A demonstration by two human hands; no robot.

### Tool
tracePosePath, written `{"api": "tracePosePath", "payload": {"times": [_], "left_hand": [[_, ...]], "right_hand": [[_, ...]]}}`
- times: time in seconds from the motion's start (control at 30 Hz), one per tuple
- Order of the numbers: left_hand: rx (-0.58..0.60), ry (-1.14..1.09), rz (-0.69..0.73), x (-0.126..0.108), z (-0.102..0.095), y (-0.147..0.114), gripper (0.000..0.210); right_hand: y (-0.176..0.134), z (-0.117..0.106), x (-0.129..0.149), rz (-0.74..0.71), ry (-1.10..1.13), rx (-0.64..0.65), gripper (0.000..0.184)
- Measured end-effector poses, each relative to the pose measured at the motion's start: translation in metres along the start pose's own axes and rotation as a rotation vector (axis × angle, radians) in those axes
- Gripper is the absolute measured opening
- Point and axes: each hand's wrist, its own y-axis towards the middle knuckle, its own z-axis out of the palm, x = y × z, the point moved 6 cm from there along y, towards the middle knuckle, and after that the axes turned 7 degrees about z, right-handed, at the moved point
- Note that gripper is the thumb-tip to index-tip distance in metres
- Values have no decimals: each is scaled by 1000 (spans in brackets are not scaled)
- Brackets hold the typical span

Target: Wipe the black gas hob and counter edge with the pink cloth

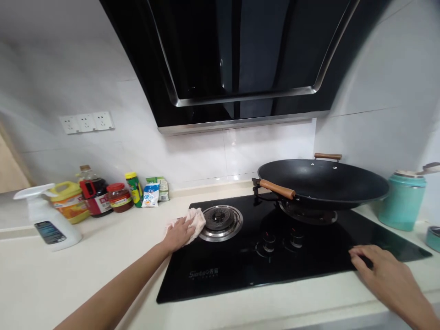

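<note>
From where I stand, the person's left arm reaches in long and nearly straight to the left side of the black cooktop (237,268), the forearm slanting across the counter (85,263) there. At the end of it the left hand (179,233) lies palm down, fingers stretched forward over a pale, crumpled cloth (198,221), pressing it down; I can't tell whether the hidden fingertips pinch its folds. The cloth sits across the cooktop's left edge, right beside the round burner (220,221) at that end.

The right arm comes in lower, and mostly the hand and wrist show. That right hand (383,271) hangs over the cooktop's front edge, toward its right end, back turned up, fingers loosely bent and a gap between them and the thumb. Whether the fingertips touch the glass I can't quite make out.

A big black wok (319,183) sits at the cooktop's right rear, its wooden handle (277,188) angled toward the cooktop's middle. Left of the cooktop stands a white spray bottle (58,227).
</note>
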Motion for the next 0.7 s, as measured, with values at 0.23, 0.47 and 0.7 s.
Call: {"api": "tracePosePath", "payload": {"times": [0.23,0.47,0.7], "left_hand": [[20,9,141,-45,-16,-65,46],[52,-45,243,-95,-23,-94,56],[90,-178,420,-160,-32,-98,61]], "right_hand": [[0,-4,15,11,-9,21,40],[0,-10,27,9,-21,31,39],[-1,-15,32,-1,-35,38,39]]}}
